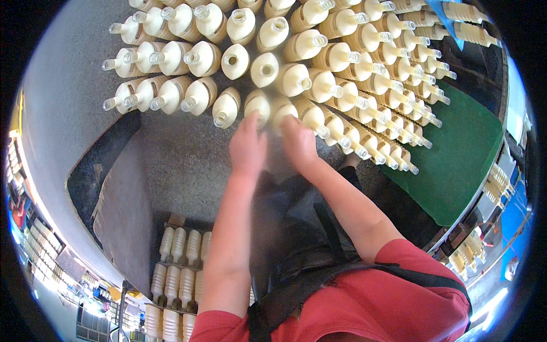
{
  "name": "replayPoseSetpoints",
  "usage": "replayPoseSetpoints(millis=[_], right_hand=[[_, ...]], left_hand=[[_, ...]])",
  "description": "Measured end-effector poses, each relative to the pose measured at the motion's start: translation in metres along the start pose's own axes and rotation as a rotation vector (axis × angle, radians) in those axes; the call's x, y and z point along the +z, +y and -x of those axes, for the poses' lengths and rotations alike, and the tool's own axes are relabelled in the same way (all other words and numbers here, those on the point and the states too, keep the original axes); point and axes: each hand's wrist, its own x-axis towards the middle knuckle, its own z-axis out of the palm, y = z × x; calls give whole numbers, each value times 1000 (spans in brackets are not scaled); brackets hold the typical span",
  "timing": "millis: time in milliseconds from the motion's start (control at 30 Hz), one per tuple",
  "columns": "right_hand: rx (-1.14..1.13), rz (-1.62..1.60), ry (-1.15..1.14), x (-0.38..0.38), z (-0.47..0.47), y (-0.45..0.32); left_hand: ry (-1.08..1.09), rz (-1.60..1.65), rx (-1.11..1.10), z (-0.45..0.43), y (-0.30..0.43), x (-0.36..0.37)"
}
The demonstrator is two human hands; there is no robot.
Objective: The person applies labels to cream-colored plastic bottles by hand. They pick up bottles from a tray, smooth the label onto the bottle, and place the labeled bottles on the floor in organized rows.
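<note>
Rows of cream-coloured bottles with clear threaded necks and tan ribbed sides stand close together in front of me. My left hand (248, 147) has its fingers around the neck of one front-row bottle (257, 102). Right beside it, my right hand (299, 139) grips the neck of a neighbouring bottle (283, 107). Both hands are blurred, and my fingers partly hide the two necks. Left of my left hand stands another front-row bottle (226, 104); right of my right hand is a further one (313, 117).
A green sheet (457, 158) lies at the right, and a blue strip (448, 21) hangs at the upper right. A dark-edged panel (124, 201) rises at the left. Below it, several pale bottles (171, 282) sit in tiers. More bottle racks (42, 243) line the far left.
</note>
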Motion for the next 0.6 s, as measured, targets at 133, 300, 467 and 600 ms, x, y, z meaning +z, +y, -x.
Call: replayPoseSetpoints(millis=[133,300,467,600], right_hand=[[47,26,-17,5,-3,5],[65,47,-37,4,-5,4],[112,81,-78,2,-5,5],[77,119,-161,-6,-7,-1]], left_hand=[[-25,19,-66,3,-1,0],[-24,70,-67,14,-7,-1],[-4,156,-151,34,-2,-3],[-55,145,-252,62,2,-14]])
